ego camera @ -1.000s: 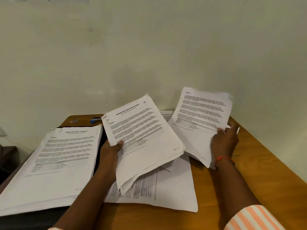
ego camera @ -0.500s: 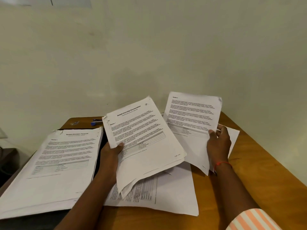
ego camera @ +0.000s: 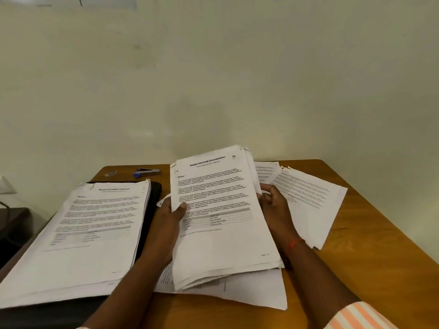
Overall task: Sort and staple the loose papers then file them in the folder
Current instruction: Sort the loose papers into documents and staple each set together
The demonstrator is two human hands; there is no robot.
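Both hands hold one bundle of printed papers (ego camera: 221, 224) headed "Sample Internship Documentation" above the table. My left hand (ego camera: 169, 214) grips its left edge with the thumb on top. My right hand (ego camera: 273, 203) grips its right edge, fingers curled round the sheets. A second thick stack (ego camera: 78, 236) headed "Sample Education Transcript" lies on a black folder (ego camera: 152, 210) at the left. More loose sheets (ego camera: 311, 205) lie fanned at the right, and others (ego camera: 256, 293) lie flat under the held bundle. A stapler (ego camera: 148, 172) with a blue end sits at the table's far edge.
The wooden table (ego camera: 370, 264) stands against a pale wall (ego camera: 213, 79). A small shiny item (ego camera: 110, 173) lies left of the stapler. Bare wood shows along the right side and front right. A dark piece of furniture (ego camera: 11, 224) is beyond the left edge.
My right hand has brought its sheets left and joined them behind the left hand's bundle. Both hands now hold one combined bundle, turned more upright.
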